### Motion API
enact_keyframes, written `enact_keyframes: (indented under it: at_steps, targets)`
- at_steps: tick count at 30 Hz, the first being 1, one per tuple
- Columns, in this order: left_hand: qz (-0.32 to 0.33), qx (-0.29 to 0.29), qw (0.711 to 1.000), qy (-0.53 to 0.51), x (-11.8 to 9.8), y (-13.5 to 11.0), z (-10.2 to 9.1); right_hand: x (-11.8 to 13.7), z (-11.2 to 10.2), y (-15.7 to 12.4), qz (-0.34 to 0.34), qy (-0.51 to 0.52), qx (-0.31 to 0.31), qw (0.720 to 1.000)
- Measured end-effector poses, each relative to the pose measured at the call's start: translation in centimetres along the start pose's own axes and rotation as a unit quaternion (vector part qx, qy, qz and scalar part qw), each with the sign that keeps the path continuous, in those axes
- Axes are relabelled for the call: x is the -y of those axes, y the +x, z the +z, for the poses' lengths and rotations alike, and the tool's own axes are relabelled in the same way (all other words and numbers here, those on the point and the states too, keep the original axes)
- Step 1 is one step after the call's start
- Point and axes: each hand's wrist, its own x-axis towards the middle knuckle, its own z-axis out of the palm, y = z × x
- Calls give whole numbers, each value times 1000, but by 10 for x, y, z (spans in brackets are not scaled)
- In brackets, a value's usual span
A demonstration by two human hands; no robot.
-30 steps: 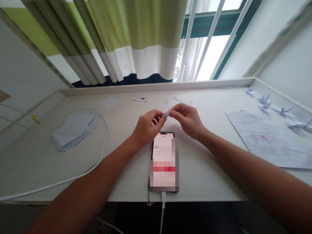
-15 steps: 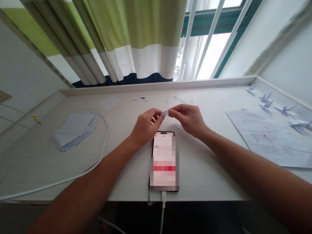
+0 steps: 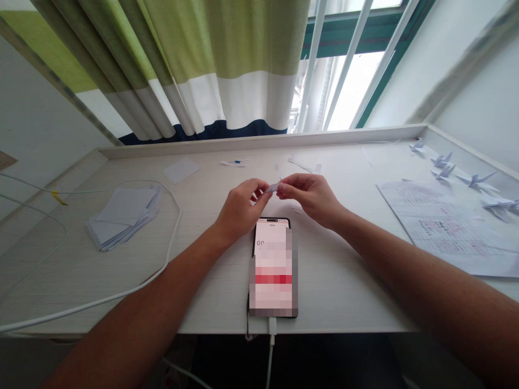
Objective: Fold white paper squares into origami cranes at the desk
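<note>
A small folded piece of white paper [image 3: 274,187] is pinched between both hands above the desk's middle. My left hand [image 3: 239,208] grips its left end with thumb and fingers closed. My right hand [image 3: 312,197] pinches its right end. Just below the hands a phone [image 3: 273,267] lies flat on the desk with its screen lit and a cable plugged in at the near end.
A stack of white paper squares [image 3: 124,216] lies at the left, with a white cable [image 3: 170,254] looping past it. Printed sheets [image 3: 441,227] lie at the right, and several folded paper cranes [image 3: 446,167] stand along the right edge. Paper scraps [image 3: 302,165] lie near the back ledge.
Both hands have drifted slightly up and left in the view with the paper; the pinch on it stays the same.
</note>
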Motion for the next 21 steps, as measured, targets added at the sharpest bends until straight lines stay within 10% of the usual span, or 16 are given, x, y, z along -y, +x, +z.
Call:
enact_keyframes:
  at_steps: [21]
  targets:
    - [-7, 5, 1000, -12, -8, 1, 0, 6, 8, -3, 0, 4, -20, 1000]
